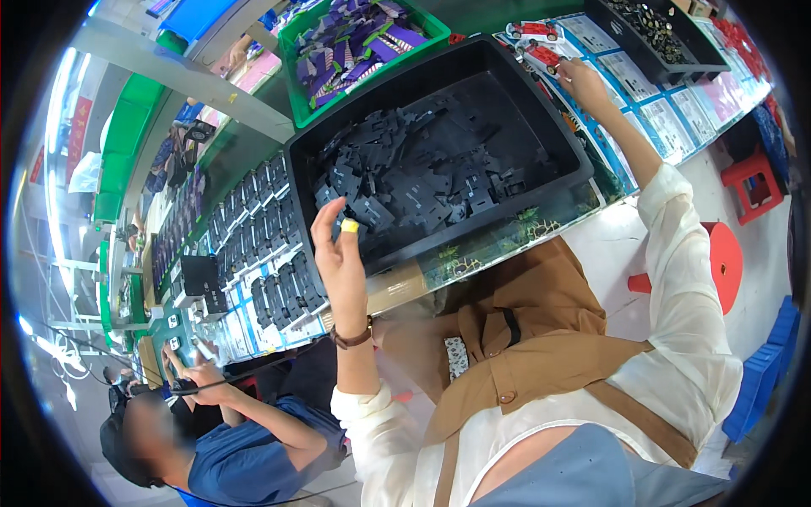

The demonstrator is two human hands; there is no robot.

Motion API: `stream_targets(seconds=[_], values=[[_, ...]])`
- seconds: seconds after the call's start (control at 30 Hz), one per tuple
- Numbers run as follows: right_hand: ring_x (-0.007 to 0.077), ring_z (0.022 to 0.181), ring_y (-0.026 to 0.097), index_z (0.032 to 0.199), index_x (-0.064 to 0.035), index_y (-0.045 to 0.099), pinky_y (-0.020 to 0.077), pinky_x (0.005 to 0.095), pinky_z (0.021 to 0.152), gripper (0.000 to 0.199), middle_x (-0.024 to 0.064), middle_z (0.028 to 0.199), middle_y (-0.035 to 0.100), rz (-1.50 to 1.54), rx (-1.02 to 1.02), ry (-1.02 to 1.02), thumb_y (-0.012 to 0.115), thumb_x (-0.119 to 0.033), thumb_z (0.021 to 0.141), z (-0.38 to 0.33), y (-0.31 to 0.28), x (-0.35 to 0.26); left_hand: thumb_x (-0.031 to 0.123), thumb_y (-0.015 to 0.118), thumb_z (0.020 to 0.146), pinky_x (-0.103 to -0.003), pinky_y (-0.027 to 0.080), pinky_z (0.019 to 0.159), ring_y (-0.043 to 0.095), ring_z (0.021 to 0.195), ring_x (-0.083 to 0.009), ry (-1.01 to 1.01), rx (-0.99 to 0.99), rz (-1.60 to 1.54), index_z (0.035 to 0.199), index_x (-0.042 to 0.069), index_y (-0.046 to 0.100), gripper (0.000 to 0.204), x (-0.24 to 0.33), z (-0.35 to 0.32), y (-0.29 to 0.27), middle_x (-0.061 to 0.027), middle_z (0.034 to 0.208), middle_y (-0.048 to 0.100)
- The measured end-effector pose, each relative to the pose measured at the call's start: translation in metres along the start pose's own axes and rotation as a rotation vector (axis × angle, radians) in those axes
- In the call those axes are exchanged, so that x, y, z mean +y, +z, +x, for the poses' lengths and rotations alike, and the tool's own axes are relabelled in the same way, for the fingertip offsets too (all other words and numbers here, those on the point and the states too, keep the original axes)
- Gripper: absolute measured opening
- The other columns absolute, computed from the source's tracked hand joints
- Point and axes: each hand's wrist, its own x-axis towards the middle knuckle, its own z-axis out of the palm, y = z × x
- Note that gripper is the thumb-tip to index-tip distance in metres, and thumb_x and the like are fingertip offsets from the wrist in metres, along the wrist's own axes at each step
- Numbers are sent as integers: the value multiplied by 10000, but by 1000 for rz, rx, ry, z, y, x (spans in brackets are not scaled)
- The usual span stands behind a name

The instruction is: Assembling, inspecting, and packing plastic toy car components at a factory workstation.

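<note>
My right hand (585,88) reaches to the far right, its fingers curled and pinched at the near end of a red toy car (543,58). A second red toy car (534,30) lies just beyond it. My left hand (340,269) is raised by the near left corner of a large black tray (574,173), thumb and fingers apart and nothing between them. A yellow wrap (350,226) covers one fingertip of that hand. Inside the tray lies a heap of flat black plastic parts (414,186), many of them overlapping.
Behind the tray stands a green crate (291,76) of purple parts. At the far right is a black bin (667,72) of small metallic pieces. Rows of black assemblies (262,228) line the table's left. A co-worker (245,448) sits at left; a red stool (722,266) stands at right.
</note>
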Motion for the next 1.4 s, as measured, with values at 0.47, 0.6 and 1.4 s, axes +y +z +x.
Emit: stream_targets(seconds=[0.47,0.6,1.4], values=[[216,695,604,878,11,565,498,257,622,123,100,803,552,396,-16,-247,606,-70,795,-50,-144,-161,295,400,952,-398,363,986,448,1140,-305,-406,-264,-1057,1298,30,303,446,-6,0,82,-216,1249,421],[163,659,577,824,21,550,479,245,582,110,78,772,521,454,-142,-382,631,-21,762,-69,-146,-222,465,320,933,-475,353,975,442,1141,-346,-432,-285,-1158,1253,63,348,515,15,-1,110,-193,1278,409],[63,754,550,919,-45,600,427,185,735,94,15,773,578,680,-621,-88,556,-100,856,-11,-45,-160,455,154,955,-507,362,964,483,1096,-381,-346,-64,-1278,1236,60,390,539,-26,14,84,-182,1211,489]])
